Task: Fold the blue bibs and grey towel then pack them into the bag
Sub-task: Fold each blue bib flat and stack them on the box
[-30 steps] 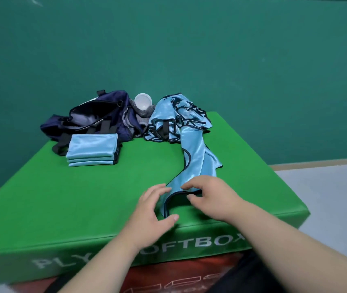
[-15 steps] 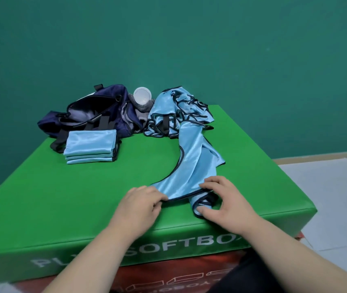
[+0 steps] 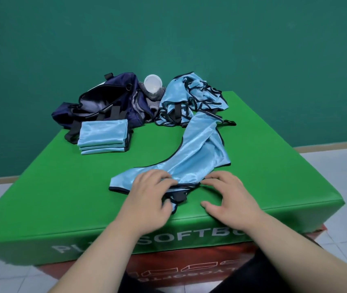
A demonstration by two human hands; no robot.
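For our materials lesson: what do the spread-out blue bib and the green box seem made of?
Blue bib: likely thin synthetic satin, glossy; it shines and creases softly. Green box: probably vinyl-covered foam, smooth and matte; rounded edges, "SOFTBO" lettering.

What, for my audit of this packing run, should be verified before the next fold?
1. Light blue bib spread flat: not ok, twisted, far end reaches the unfolded pile.
2. Left hand on its near end: ok.
3. Right hand grip on hem: not ok, fingertips only touch it.
4. Navy bag open: ok.
5. Folded stack clear of the work area: ok.
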